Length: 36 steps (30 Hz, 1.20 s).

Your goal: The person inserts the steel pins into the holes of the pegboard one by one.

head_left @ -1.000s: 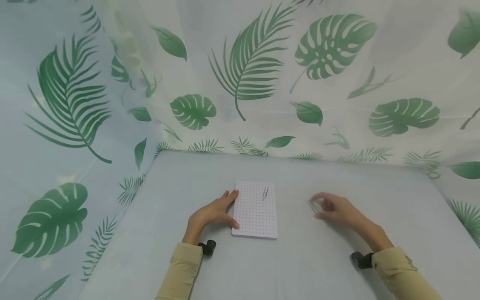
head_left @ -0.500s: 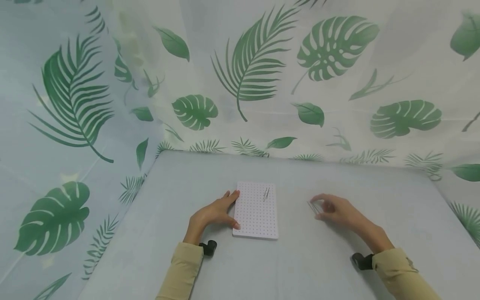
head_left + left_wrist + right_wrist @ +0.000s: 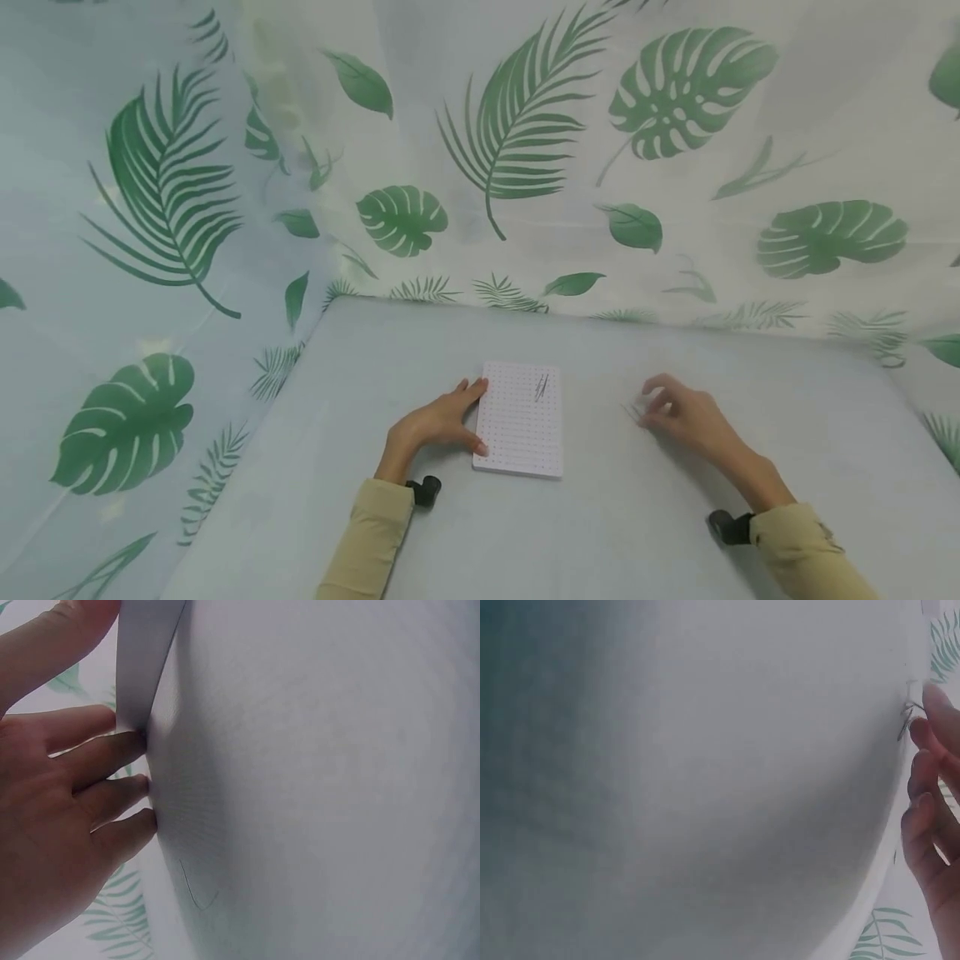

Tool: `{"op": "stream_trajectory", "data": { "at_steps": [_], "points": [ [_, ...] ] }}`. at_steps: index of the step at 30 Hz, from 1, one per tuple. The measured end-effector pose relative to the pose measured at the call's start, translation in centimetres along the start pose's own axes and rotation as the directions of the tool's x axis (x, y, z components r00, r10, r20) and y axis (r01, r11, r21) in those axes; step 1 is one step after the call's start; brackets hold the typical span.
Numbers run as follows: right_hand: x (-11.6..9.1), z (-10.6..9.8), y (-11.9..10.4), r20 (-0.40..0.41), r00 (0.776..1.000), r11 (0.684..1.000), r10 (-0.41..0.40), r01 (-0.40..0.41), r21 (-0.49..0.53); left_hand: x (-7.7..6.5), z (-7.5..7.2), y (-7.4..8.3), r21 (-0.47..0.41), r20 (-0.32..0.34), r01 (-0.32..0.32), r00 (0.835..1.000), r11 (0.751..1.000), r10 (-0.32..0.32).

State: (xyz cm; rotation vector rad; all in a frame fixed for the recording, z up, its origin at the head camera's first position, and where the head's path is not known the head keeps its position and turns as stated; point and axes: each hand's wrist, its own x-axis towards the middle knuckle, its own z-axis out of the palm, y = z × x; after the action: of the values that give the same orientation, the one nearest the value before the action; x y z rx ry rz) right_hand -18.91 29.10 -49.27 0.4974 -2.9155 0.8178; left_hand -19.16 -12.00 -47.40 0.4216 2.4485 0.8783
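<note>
A white pegboard [image 3: 517,433] with rows of small dots or holes lies flat on the table. Several thin dark pins [image 3: 542,387] rest near its upper right corner. My left hand [image 3: 435,423] spans the board's left edge with fingers spread, the thumb touching the lower left corner and fingertips at the upper left; the left wrist view shows this hand [image 3: 67,802] beside the board's side wall [image 3: 146,667]. To the right, my right hand [image 3: 686,417] pinches at the ends of thin metal pins [image 3: 632,411] on the table. In the right wrist view these pins [image 3: 905,720] touch the fingertips.
A pale cloth covers the table [image 3: 600,517]. Leaf-printed curtains [image 3: 525,125] rise behind and at the left. Each wrist carries a small black camera, one on the left [image 3: 427,492] and one on the right [image 3: 727,527]. A thin dark line [image 3: 191,889] shows on the cloth.
My right hand's thumb and fingers have shifted right, to one end of the pins, and drawn closer together. The left hand stays at the board. The head view has turned slightly left.
</note>
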Motion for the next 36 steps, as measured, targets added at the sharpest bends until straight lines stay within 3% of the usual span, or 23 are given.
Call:
{"op": "stream_trajectory", "data": {
  "at_steps": [9, 17, 36],
  "points": [
    [-0.1, -0.4, -0.5, -0.075, 0.996, 0.998, -0.048, 0.051, 0.043, -0.1, 0.1, 0.3, -0.017, -0.001, 0.019, 1.0, 1.0, -0.019],
    [0.0, 0.2, -1.2, -0.08, 0.997, 0.998, 0.012, -0.006, 0.066, -0.1, 0.3, 0.1, -0.016, -0.013, 0.025, 1.0, 1.0, -0.025],
    [0.7, 1.1, -2.6, -0.077, 0.995, 0.976, 0.057, -0.039, 0.212, 0.0, 0.3, 0.7, -0.014, -0.013, 0.026, 1.0, 1.0, -0.026]
  ]
}}
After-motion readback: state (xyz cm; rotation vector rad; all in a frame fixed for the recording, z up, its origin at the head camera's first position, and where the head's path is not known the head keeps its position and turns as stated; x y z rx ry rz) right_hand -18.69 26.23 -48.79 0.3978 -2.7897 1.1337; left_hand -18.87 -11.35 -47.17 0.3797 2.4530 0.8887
